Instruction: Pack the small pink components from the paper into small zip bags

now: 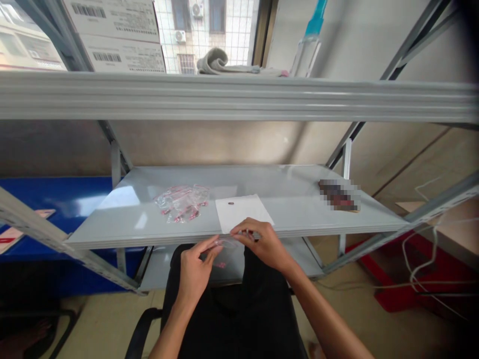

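In the head view, the left hand [196, 267] has its thumb and fingertips closed on the edge of a clear zip-lock plastic bag [226, 244], which is just off the front edge of a grey metal shelf [284, 187], above the lap; small pinkish-red pieces [220, 265] show low in the bag. The right hand [262, 240] has curled fingers drawn narrow at the bag's mouth, though I cannot tell whether they pinch the plastic or something small. Just beyond that hand, a white paper sheet [245, 212] lies at the shelf's front edge, with a small dark piece [231, 203] on its far left part. Toward the shelf's left end is a pile of clear plastic bags [183, 202] with pinkish-red contents; near the right end lies a pixelated object [339, 195]. On the upper shelf [239, 97] are barcode-labelled boxes [119, 37], a folded grey cloth [220, 65] and a clear bottle with a blue top [307, 47]
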Action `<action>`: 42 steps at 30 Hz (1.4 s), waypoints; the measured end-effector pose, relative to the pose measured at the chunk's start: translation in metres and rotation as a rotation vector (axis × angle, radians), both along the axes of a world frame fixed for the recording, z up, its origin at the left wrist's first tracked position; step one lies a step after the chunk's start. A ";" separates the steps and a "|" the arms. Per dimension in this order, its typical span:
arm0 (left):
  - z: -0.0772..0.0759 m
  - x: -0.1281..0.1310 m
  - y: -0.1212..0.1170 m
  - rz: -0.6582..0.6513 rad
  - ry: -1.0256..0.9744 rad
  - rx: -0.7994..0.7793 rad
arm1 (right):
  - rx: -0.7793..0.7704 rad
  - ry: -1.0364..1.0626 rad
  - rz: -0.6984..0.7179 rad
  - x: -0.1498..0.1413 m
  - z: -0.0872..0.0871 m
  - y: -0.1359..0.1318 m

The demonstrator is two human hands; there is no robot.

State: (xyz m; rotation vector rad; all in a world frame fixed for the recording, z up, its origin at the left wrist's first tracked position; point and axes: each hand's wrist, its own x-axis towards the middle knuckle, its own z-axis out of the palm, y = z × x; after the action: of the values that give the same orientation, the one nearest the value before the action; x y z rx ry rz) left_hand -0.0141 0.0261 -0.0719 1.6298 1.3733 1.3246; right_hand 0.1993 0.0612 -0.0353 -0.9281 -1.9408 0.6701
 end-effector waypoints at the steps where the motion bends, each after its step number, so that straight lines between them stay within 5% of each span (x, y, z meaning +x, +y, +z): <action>1: 0.000 0.001 0.000 -0.003 -0.007 -0.005 | -0.026 0.039 -0.037 0.003 0.000 0.000; 13: -0.009 0.011 0.000 -0.042 0.041 -0.005 | -0.074 -0.033 0.121 0.002 -0.016 -0.007; 21: -0.008 0.009 0.000 -0.030 -0.020 -0.064 | -0.028 -0.156 -0.350 -0.005 -0.003 0.064; 27: -0.009 0.003 0.003 0.001 -0.029 -0.064 | -0.028 -0.201 -0.351 -0.020 0.006 0.097; 32: -0.010 -0.002 0.006 0.026 -0.051 -0.074 | -0.026 -0.201 -0.294 -0.019 0.012 0.081; 38: -0.008 0.003 0.005 0.021 -0.037 -0.040 | 0.038 -0.181 0.081 -0.011 0.007 0.023; 42: -0.006 0.010 0.000 -0.015 -0.004 -0.023 | 0.115 -0.299 0.066 -0.006 -0.001 0.000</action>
State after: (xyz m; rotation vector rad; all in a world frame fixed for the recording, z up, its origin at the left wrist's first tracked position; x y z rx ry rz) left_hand -0.0045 0.0264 -0.0783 1.6187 1.3670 1.2980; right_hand 0.1933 0.0615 -0.0365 -0.9373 -2.2564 0.4702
